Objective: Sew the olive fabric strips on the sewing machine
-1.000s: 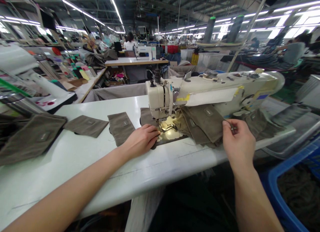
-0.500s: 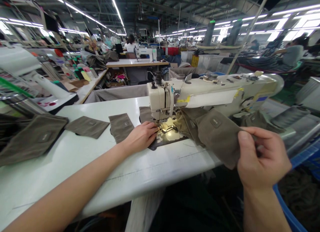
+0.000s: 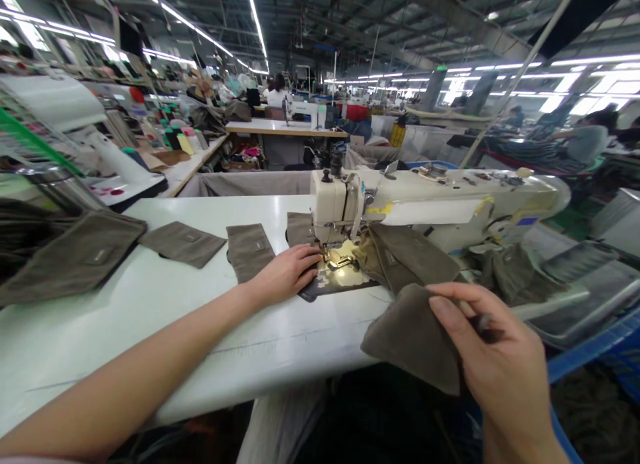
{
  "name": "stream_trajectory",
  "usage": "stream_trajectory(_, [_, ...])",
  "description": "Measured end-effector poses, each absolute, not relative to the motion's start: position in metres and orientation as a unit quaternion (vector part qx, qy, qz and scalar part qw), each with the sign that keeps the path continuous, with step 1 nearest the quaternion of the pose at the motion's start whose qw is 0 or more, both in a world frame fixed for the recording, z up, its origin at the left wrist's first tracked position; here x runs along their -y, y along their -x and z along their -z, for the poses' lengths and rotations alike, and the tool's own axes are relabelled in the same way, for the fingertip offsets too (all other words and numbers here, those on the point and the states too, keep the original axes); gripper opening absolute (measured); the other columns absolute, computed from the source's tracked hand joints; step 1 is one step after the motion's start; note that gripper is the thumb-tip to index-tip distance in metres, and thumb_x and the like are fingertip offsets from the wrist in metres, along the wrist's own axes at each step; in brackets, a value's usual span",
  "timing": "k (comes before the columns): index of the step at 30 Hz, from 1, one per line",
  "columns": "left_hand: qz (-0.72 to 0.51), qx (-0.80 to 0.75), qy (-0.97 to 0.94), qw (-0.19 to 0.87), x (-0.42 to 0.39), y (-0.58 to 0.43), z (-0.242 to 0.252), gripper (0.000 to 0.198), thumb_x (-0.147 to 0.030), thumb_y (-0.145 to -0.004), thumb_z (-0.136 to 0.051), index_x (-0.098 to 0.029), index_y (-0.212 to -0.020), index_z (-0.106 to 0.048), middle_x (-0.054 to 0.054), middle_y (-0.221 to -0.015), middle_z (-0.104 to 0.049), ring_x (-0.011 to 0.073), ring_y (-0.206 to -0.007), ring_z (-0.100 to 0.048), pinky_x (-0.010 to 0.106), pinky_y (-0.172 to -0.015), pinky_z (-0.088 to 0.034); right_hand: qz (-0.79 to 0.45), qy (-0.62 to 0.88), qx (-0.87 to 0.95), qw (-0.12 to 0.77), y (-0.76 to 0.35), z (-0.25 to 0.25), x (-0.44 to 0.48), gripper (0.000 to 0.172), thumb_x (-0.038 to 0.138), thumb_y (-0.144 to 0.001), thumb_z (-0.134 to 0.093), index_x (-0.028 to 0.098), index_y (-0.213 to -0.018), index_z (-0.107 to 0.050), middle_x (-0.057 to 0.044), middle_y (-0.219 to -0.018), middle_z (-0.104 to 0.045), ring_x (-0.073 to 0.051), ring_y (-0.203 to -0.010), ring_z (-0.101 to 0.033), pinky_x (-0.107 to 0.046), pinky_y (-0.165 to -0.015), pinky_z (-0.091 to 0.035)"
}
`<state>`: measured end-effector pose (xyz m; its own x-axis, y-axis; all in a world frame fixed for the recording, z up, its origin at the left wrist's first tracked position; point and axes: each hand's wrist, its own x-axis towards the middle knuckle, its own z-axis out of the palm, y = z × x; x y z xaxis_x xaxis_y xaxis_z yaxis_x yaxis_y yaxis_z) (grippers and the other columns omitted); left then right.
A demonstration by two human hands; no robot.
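Observation:
A brown-grey fabric flap [image 3: 415, 337] hangs from my right hand [image 3: 505, 364], pinched at its upper right corner between thumb and fingers. It droops over the table's front edge. My left hand [image 3: 287, 274] lies flat beside the needle area of a sewing machine [image 3: 330, 204], fingers stretched and fingertips at the presser foot. A fabric piece [image 3: 300, 227] shows behind that hand; whether the fingers touch it is hidden. Just right of the lit metal needle plate [image 3: 345, 271], several more brown-grey flaps [image 3: 415, 254] lie bunched under the machine arm.
Two separate flaps [image 3: 185, 243] and a thicker stack [image 3: 85, 251] lie on the white table [image 3: 150, 317] to the left. A blue basket [image 3: 580, 354] with dark cloth stands at the lower right. Farther back are another sewing machine [image 3: 305, 111] and a seated person [image 3: 277, 94].
My right hand has moved left and toward me, drawing the flap away from the bunched pieces. The flap has turned over, its small label no longer showing. My left hand stays by the needle.

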<state>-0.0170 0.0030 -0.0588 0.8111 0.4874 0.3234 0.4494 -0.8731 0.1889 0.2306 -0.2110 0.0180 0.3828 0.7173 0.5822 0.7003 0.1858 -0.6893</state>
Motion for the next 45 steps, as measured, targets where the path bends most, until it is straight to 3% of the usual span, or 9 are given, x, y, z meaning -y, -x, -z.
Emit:
stream_trajectory(6, [-0.186, -0.303, -0.933, 0.057, -0.004, 0.053, 0.060, 0.038, -0.031, -0.101, -0.045, -0.014, -0.127, -0.066, 0.017, -0.133, -0.064, 0.0298, -0.125, -0.059, 0.050, -0.108, -0.048, -0.068, 0.583, 0.657, 0.474, -0.223, -0.026, 0.211, 0.012, 0.029, -0.095, -0.062, 0.030, -0.097, -0.074, 0.005, -0.088, -0.077, -0.010, -0.073, -0.072, -0.013, -0.063, -0.053])
stream_trajectory(10, [-0.216, -0.328, -0.913, 0.111, 0.035, 0.062, 0.034, 0.036, -0.037, -0.098, -0.053, -0.019, -0.127, -0.066, 0.015, -0.135, -0.064, 0.0332, -0.134, -0.052, 0.061, -0.115, -0.036, -0.128, 0.498, 0.756, 0.405, -0.212, -0.025, 0.214, 0.013, 0.024, -0.093, -0.064, 0.032, -0.098, -0.072, 0.007, -0.087, -0.078, -0.010, -0.075, -0.074, -0.012, -0.068, -0.055])
stream_trajectory(13, [-0.208, -0.170, -0.910, 0.316, 0.081, 0.044, 0.006, 0.052, -0.041, -0.094, -0.064, -0.027, -0.143, -0.054, 0.011, -0.145, -0.058, 0.0273, -0.137, -0.050, 0.049, -0.119, -0.034, -0.150, 0.459, 0.792, 0.374, -0.203, -0.024, 0.216, 0.013, 0.025, -0.094, -0.064, 0.033, -0.101, -0.072, 0.007, -0.088, -0.079, -0.011, -0.075, -0.075, -0.015, -0.068, -0.057])
stream_trajectory(16, [-0.164, -0.096, -0.865, 0.464, 0.110, 0.023, -0.011, 0.046, -0.035, -0.090, -0.072, -0.027, -0.134, -0.061, 0.008, -0.127, -0.069, 0.0229, -0.121, -0.062, 0.037, -0.110, -0.044, -0.132, 0.477, 0.777, 0.389, -0.202, -0.026, 0.216, 0.012, 0.025, -0.093, -0.065, 0.032, -0.100, -0.072, 0.006, -0.087, -0.079, -0.013, -0.074, -0.076, -0.016, -0.067, -0.057])
stream_trajectory(19, [-0.180, -0.111, -0.830, 0.516, 0.113, 0.012, -0.015, 0.034, -0.031, -0.085, -0.077, -0.023, -0.117, -0.070, 0.008, -0.118, -0.068, 0.0224, -0.114, -0.063, 0.036, -0.105, -0.047, -0.112, 0.500, 0.757, 0.406, -0.206, -0.031, 0.217, 0.009, 0.026, -0.091, -0.069, 0.033, -0.096, -0.073, 0.008, -0.082, -0.078, -0.012, -0.068, -0.075, -0.014, -0.063, -0.057])
stream_trajectory(23, [-0.151, -0.072, -0.793, 0.586, 0.112, 0.001, -0.016, 0.052, -0.038, -0.074, -0.086, -0.025, -0.121, -0.068, 0.009, -0.137, -0.062, 0.0262, -0.127, -0.056, 0.040, -0.114, -0.039, -0.114, 0.493, 0.760, 0.408, -0.212, -0.031, 0.223, 0.005, 0.032, -0.089, -0.073, 0.036, -0.092, -0.074, 0.011, -0.079, -0.078, -0.010, -0.065, -0.074, -0.013, -0.065, -0.056])
stream_trajectory(27, [-0.072, -0.140, -0.749, 0.643, 0.110, -0.005, -0.008, 0.033, -0.041, -0.075, -0.083, -0.019, -0.097, -0.072, 0.002, -0.095, -0.074, 0.0191, -0.091, -0.067, 0.030, -0.086, -0.051, -0.122, 0.543, 0.722, 0.411, -0.220, -0.021, 0.220, 0.006, 0.037, -0.088, -0.073, 0.033, -0.088, -0.076, 0.008, -0.074, -0.076, -0.011, -0.059, -0.070, -0.015, -0.056, -0.054])
stream_trajectory(32, [-0.095, -0.281, -0.735, 0.610, 0.074, 0.012, 0.004, 0.023, -0.036, -0.075, -0.079, -0.016, -0.080, -0.068, -0.002, -0.075, -0.067, 0.0123, -0.069, -0.058, 0.023, -0.066, -0.044, -0.088, 0.691, 0.564, 0.444, -0.236, 0.005, 0.203, 0.025, 0.049, -0.081, -0.075, 0.024, -0.076, -0.075, 0.003, -0.057, -0.065, -0.013, -0.046, -0.056, -0.021, -0.043, -0.045])
stream_trajectory(45, [-0.158, -0.416, -0.820, 0.361, 0.026, 0.013, 0.025, 0.025, -0.037, -0.084, -0.059, -0.020, -0.098, -0.070, 0.003, -0.087, -0.070, 0.0189, -0.079, -0.064, 0.032, -0.073, -0.052, -0.154, 0.743, 0.495, 0.423, -0.242, 0.047, 0.198, 0.038, 0.057, -0.084, -0.066, 0.020, -0.079, -0.071, -0.001, -0.067, -0.067, -0.018, -0.059, -0.059, -0.028, -0.056, -0.046])
